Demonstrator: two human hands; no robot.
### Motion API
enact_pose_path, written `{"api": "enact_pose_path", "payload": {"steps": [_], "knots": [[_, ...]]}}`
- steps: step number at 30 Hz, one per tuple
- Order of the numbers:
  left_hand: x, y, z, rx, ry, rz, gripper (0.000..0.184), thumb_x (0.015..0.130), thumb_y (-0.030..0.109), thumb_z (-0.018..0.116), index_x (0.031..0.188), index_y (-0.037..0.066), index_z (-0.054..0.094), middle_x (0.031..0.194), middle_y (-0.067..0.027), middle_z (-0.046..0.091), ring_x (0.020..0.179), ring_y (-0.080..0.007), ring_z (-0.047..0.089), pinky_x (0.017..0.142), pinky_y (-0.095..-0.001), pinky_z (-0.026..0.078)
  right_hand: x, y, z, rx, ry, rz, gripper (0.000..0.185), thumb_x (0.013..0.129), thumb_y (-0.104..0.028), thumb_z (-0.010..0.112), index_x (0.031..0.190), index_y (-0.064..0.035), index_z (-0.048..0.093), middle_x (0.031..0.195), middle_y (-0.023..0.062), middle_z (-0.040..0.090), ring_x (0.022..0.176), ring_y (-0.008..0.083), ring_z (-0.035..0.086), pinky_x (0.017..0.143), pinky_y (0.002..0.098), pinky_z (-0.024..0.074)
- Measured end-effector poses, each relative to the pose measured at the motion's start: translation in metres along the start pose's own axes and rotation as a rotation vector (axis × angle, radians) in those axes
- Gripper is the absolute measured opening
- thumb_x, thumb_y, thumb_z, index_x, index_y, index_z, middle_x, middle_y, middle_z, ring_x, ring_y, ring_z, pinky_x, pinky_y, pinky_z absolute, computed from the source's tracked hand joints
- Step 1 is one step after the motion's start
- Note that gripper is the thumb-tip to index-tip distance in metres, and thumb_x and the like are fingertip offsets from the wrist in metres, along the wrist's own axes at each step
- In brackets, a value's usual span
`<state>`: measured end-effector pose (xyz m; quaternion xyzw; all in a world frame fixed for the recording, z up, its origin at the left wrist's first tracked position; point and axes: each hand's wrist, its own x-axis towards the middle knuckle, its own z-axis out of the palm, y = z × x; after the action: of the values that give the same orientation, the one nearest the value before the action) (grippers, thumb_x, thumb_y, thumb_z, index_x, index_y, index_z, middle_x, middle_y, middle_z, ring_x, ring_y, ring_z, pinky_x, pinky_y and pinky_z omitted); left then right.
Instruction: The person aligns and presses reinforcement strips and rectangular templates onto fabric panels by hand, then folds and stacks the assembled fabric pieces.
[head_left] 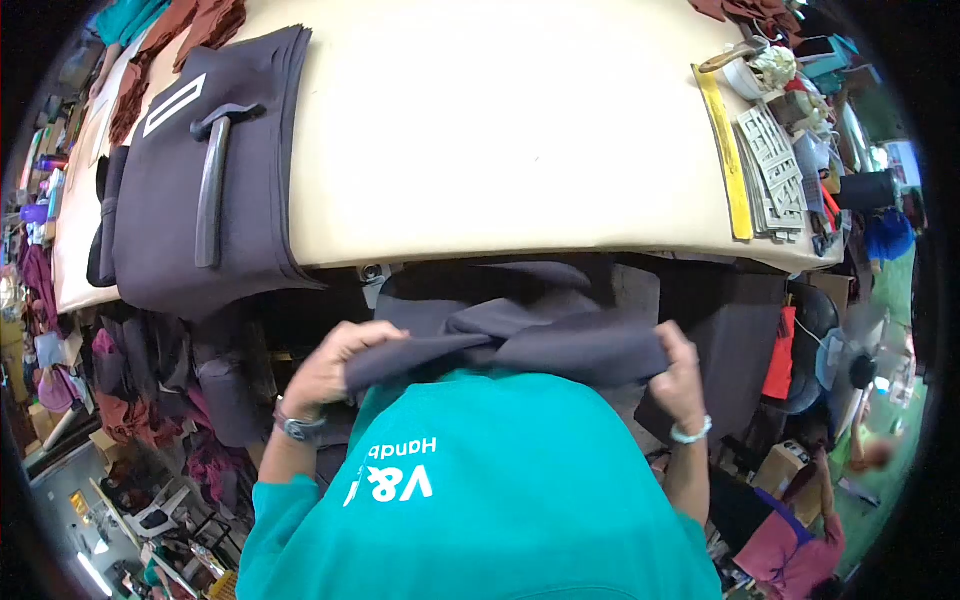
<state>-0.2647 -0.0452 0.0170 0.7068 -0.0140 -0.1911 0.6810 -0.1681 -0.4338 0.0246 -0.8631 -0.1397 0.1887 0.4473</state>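
A dark grey cloth (580, 345), folded and bunched in the middle, stretches between my hands in front of my green shirt, just off the near edge of the table. My left hand (345, 355) is closed round its left end, and a watch sits on that wrist. At the opposite end my right hand (680, 375) grips the cloth, with a light bracelet on the wrist. More dark material hangs behind the held piece, slightly blurred.
On the pale table (500, 130), a hammer (212, 180) lies on stacked dark sheets (260, 150) at the left. A yellow ruler (725, 155), stencil plates (772, 165) and a brush (732, 55) are at the right. A person in pink (790, 545) is at the lower right.
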Motion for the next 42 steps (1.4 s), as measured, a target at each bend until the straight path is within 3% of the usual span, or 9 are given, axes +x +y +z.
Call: {"api": "enact_pose_path", "payload": {"steps": [6, 9, 11, 14, 15, 24, 27, 33, 42], "knots": [[0.072, 0.059, -0.07, 0.949, 0.508, 0.578, 0.027, 0.077, 0.012, 0.064, 0.101, 0.0, 0.061, 0.082, -0.0073, 0.064, 0.067, -0.009, 0.059, 0.058, -0.0231, 0.049, 0.096, -0.019, -0.055, 0.031, 0.629, -0.353, 0.043, 0.071, 0.007, 0.043, 0.113, 0.0053, 0.053, 0.108, 0.0123, 0.056, 0.101, 0.0207, 0.052, 0.093, 0.0315, 0.0389], [0.131, 0.043, -0.101, 0.264, 0.572, 0.646, 0.038, 0.078, 0.015, 0.065, 0.11, -0.001, 0.055, 0.08, -0.0103, 0.063, 0.066, -0.0153, 0.061, 0.06, -0.0268, 0.05, 0.172, -0.021, -0.057, 0.031, 0.729, -0.492, 0.046, 0.079, 0.003, 0.056, 0.124, 0.0037, 0.046, 0.115, 0.013, 0.054, 0.11, 0.019, 0.05, 0.098, 0.0294, 0.0359], [0.158, 0.025, -0.113, -0.197, 0.577, 0.659, 0.045, 0.078, 0.017, 0.065, 0.116, -0.002, 0.051, 0.078, -0.0124, 0.063, 0.066, -0.0195, 0.062, 0.062, -0.0292, 0.05, 0.208, -0.02, -0.049, -0.151, 0.715, -0.361, 0.053, 0.079, 0.003, 0.058, 0.129, 0.0027, 0.041, 0.085, 0.0107, 0.062, 0.071, 0.0159, 0.057, 0.066, 0.0311, 0.0465], [0.178, 0.022, -0.12, 0.84, 0.897, 0.145, 0.063, 0.08, 0.022, 0.064, 0.13, -0.005, 0.036, 0.086, -0.0217, 0.062, 0.075, -0.0328, 0.062, 0.069, -0.0363, 0.049, 0.229, -0.016, -0.036, -0.373, 0.594, -0.005, 0.065, 0.077, -0.007, 0.065, 0.133, 0.0019, 0.033, 0.063, 0.0135, 0.052, 0.055, 0.0204, 0.051, 0.056, 0.0343, 0.0431], [0.18, 0.018, -0.118, 1.183, 1.026, 0.46, 0.07, 0.08, 0.023, 0.064, 0.135, -0.005, 0.029, 0.092, -0.0276, 0.061, 0.083, -0.0393, 0.061, 0.074, -0.0411, 0.048, 0.229, -0.013, -0.035, -0.345, 0.61, -0.014, 0.065, 0.077, -0.009, 0.065, 0.132, 0.0025, 0.033, 0.063, 0.014, 0.052, 0.055, 0.0204, 0.05, 0.056, 0.0345, 0.0431], [0.172, 0.027, -0.1, 0.976, 0.8, 0.185, 0.061, 0.081, 0.018, 0.065, 0.135, 0.007, 0.039, 0.068, -0.0177, 0.06, 0.055, -0.0307, 0.057, 0.059, -0.0398, 0.045, 0.228, -0.001, -0.036, -0.236, 0.59, -0.026, 0.057, 0.079, -0.006, 0.058, 0.13, 0.0029, 0.035, 0.064, 0.0139, 0.05, 0.056, 0.0242, 0.049, 0.062, 0.0346, 0.0438], [0.171, 0.042, -0.097, 0.935, 0.703, -0.189, 0.053, 0.081, 0.018, 0.064, 0.129, 0.006, 0.047, 0.086, -0.0164, 0.063, 0.071, -0.0296, 0.06, 0.066, -0.0388, 0.045, 0.224, -0.002, -0.035, -0.394, 0.623, 0.021, 0.056, 0.079, -0.007, 0.06, 0.13, 0.0021, 0.037, 0.071, 0.0157, 0.055, 0.062, 0.0279, 0.053, 0.068, 0.0362, 0.0461], [0.183, 0.049, -0.062, 1.408, 0.835, 0.247, 0.058, 0.082, 0.031, 0.063, 0.131, 0.006, 0.045, 0.141, -0.0214, 0.03, 0.128, -0.0377, 0.03, 0.099, -0.0481, 0.031, 0.208, -0.031, -0.014, -0.854, 0.706, -0.275, 0.057, 0.077, -0.012, 0.063, 0.129, -0.0022, 0.043, 0.116, 0.016, 0.052, 0.109, 0.0309, 0.048, 0.093, 0.0402, 0.0381], [0.21, 0.019, 0.017, 1.283, 0.32, 0.23, 0.073, 0.084, 0.055, 0.05, 0.14, 0.011, 0.032, 0.147, -0.0175, 0.018, 0.136, -0.0379, 0.015, 0.103, -0.0632, 0.012, 0.219, -0.026, 0.027, -0.749, 0.257, -0.219, 0.071, 0.081, -0.054, 0.054, 0.136, -0.0113, 0.039, 0.142, 0.0189, 0.03, 0.132, 0.041, 0.022, 0.103, 0.0621, 0.0185]]}}
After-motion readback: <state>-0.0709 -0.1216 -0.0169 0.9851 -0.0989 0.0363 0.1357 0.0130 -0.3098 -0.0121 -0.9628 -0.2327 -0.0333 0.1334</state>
